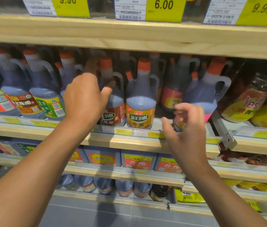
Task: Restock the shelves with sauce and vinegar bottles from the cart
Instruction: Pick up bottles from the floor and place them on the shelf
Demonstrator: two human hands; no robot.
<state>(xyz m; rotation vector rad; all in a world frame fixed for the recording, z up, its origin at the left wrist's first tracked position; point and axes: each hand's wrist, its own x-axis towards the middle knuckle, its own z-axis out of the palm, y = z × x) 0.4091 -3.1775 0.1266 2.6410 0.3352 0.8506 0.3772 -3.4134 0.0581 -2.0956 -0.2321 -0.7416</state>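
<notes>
Dark vinegar bottles with orange caps and side handles fill the middle wooden shelf [129,141]. My left hand [87,97] reaches in and grips the shoulder of a brown-labelled vinegar bottle [114,113]: the thumb lies on its front and the fingers go round behind its left side. Right beside it stands a yellow-labelled vinegar bottle [140,102]. My right hand [187,128] hovers in front of the shelf edge with its fingers loosely curled and nothing in it. It partly covers a pink-labelled bottle [209,94]. The cart is out of view.
More vinegar bottles [23,95] crowd the shelf to the left. Yellow-labelled dark bottles [244,104] lie tilted at the right, past a metal divider [221,126]. Square jugs [137,159] fill the shelf below. Price tags [164,9] hang on the upper shelf. Grey floor tiles [129,215] show underneath.
</notes>
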